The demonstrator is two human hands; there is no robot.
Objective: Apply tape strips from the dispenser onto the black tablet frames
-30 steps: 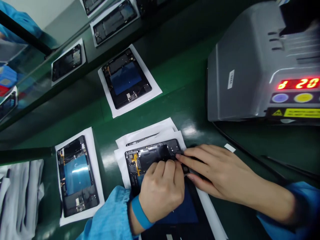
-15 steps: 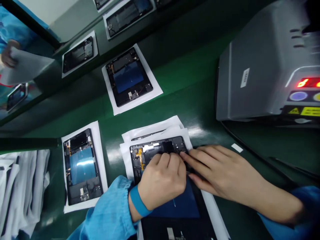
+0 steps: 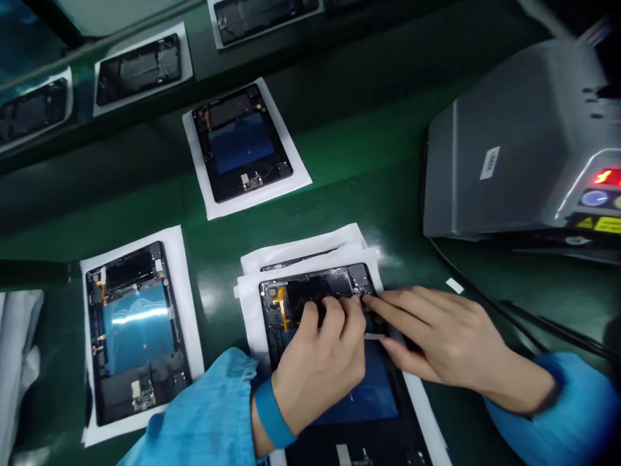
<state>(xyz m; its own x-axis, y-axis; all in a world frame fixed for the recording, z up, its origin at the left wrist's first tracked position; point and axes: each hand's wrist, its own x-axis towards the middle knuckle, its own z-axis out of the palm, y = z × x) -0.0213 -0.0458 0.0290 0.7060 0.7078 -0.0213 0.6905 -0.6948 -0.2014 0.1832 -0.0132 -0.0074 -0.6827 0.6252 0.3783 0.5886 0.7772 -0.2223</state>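
Note:
In the head view, an opened tablet [image 3: 373, 408] with its inner parts bare lies on white sheets at the lower middle. My left hand [image 3: 323, 362], with a blue wristband, is over its upper part, fingers bent down and tips mostly hidden. A small thin grey strip [image 3: 373, 336] spans the gap between my left hand and my right thumb; I cannot tell what it is. My right hand [image 3: 436, 333] rests on the tablet's right edge, fingers stretched together and thumb apart. Index fingertips of both hands nearly meet near the top right corner.
Another opened tablet [image 3: 138, 330] lies on white paper at left, and one more [image 3: 245, 142] farther back. Several stand on a rear ledge. A grey machine [image 3: 499, 142] with a red display stands at right, its black cable [image 3: 470, 291] near a small white label [image 3: 455, 285]. White sheets [image 3: 22, 362] hang at far left.
My left fingers have loosened and spread slightly, and the grey strip now shows between my hands. My view has shifted; the person at the upper left has mostly left the picture.

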